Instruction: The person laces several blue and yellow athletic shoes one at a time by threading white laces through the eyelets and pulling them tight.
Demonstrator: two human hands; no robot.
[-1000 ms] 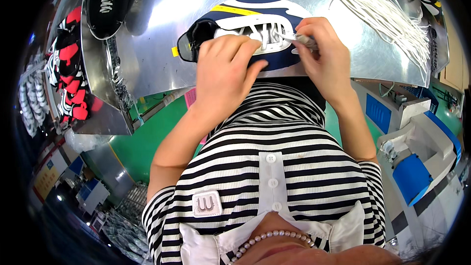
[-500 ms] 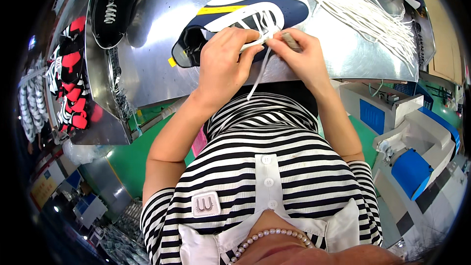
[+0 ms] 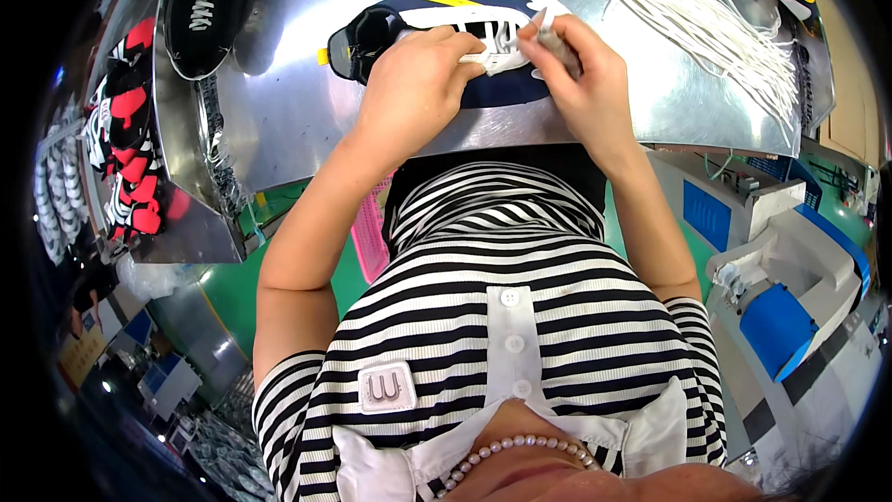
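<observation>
A navy and white sneaker [image 3: 506,90] with a yellow stripe lies on the metal table, toe to the right and black collar to the left. A white shoelace [image 3: 502,40] crosses its opening in several rows. My left hand [image 3: 416,84] is closed in a pinch on the sneaker's near eyelet edge, its fingertips partly hidden. My right hand [image 3: 585,70] pinches the lace above the toe end of the lacing. A greyish-brown stub [image 3: 563,53] shows among its fingers; I cannot tell whether it is a tool or a finger wrap.
A bundle of white laces [image 3: 692,37] covers the table's right side. A black shoe [image 3: 204,9] with laces stands at the far left. Red, black and white shoe parts [image 3: 135,149] hang beyond the left edge. A machine with a blue cover [image 3: 779,330] stands at the lower right.
My right hand has moved up and right, away from my left hand. The loose lace end hanging toward me is gone from there. The sneaker has tilted, showing more of its near side.
</observation>
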